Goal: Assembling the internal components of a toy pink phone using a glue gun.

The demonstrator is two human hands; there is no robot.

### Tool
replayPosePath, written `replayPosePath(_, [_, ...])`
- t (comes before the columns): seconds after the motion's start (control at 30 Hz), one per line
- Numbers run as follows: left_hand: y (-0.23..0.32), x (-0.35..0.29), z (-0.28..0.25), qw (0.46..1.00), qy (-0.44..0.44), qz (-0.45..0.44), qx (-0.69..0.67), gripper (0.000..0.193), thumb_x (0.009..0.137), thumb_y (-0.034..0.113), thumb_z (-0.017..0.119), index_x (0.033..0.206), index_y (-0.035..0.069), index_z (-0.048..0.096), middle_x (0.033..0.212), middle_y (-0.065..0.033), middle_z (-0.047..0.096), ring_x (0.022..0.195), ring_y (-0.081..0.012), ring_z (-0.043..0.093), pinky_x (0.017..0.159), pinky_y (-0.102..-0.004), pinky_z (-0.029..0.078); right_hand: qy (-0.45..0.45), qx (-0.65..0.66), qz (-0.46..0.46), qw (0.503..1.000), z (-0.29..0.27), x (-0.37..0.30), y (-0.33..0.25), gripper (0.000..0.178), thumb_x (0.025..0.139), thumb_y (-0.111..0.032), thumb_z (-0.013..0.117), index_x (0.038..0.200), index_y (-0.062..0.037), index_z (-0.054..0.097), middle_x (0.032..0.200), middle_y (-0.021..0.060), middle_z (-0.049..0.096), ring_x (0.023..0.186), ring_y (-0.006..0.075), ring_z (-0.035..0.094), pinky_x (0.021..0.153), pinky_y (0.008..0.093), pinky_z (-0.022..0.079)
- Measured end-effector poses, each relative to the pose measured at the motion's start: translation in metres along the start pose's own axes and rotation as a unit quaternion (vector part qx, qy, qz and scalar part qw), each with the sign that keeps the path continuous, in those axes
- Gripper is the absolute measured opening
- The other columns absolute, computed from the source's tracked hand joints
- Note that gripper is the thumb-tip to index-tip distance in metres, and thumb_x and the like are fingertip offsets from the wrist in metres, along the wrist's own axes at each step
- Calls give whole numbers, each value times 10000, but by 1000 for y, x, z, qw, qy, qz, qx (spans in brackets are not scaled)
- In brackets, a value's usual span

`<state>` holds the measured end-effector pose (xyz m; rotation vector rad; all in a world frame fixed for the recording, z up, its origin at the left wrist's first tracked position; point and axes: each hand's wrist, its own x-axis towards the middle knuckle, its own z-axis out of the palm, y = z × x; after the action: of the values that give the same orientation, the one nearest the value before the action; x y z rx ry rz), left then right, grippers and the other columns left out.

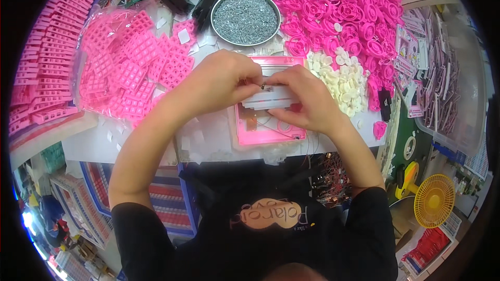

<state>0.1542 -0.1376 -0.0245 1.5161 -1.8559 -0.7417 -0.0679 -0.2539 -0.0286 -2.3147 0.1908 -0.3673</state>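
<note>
My left hand (pixel 221 79) is closed, thumb and fingertips pinched at a tiny dark, brass-coloured piece (pixel 263 87) on the upper face of a white plastic part (pixel 268 98). What exactly the piece is cannot be made out. Around the right end of that white part, my right hand (pixel 315 96) is closed, fingers above and thumb below. Both hands are over a pink plastic housing (pixel 255 138), which lies on the table near its front edge. Thin wires and a copper-coloured patch show inside the housing. Its upper middle is hidden by the white part and my hands.
Behind the housing stands a round tray (pixel 212 16) of small metal screws. Bagged pink keypads (pixel 133 67) lie left, beside stacked pink frames (pixel 49 57). Pink ring-shaped parts (pixel 359 15) and white caps (pixel 346 86) are piled right. A yellow fan (pixel 434 200) stands lower right.
</note>
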Motion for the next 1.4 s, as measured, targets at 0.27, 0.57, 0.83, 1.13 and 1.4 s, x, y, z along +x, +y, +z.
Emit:
replayPosePath(0.27, [7,-3,-1,998,-18,19,48,116,827,91,734,933,44,737,833,-113,699,771,-316,654,714,-415,506,-11,-41,-71,997,0,2,9,538,757,-185,815,1247,-74,622,1062,103,659,975,328,602,842,426,523])
replayPosePath(0.57, [11,-9,11,989,22,-134,-65,128,918,86,679,989,-17,704,859,-122,736,709,-188,688,668,-309,530,-44,-72,-61,995,-5,12,0,442,759,-184,810,1128,-41,614,1039,117,629,964,335,594,831,419,512])
replayPosePath(0.83, [4,-1,6,969,-18,-184,-163,156,909,105,725,961,-40,698,751,-63,663,683,-101,590,636,-275,486,-36,-79,-58,995,-4,10,-2,447,749,-185,817,1120,-39,613,1021,117,629,950,329,600,821,418,515])
replayPosePath(1.13, [4,8,-6,980,-70,-159,-97,162,903,124,727,884,-32,684,716,-57,619,649,-112,538,599,-290,444,-33,-75,-57,995,-3,10,-5,516,733,-158,822,1180,-35,596,1033,110,637,952,322,601,829,411,520])
replayPosePath(1.4, [-6,6,-1,993,-37,-66,-96,151,900,117,712,890,-23,655,714,-99,579,648,-201,540,598,-346,429,-12,-62,-44,997,-2,9,-4,492,741,-198,837,1144,-37,605,1008,128,629,921,343,603,802,429,511])
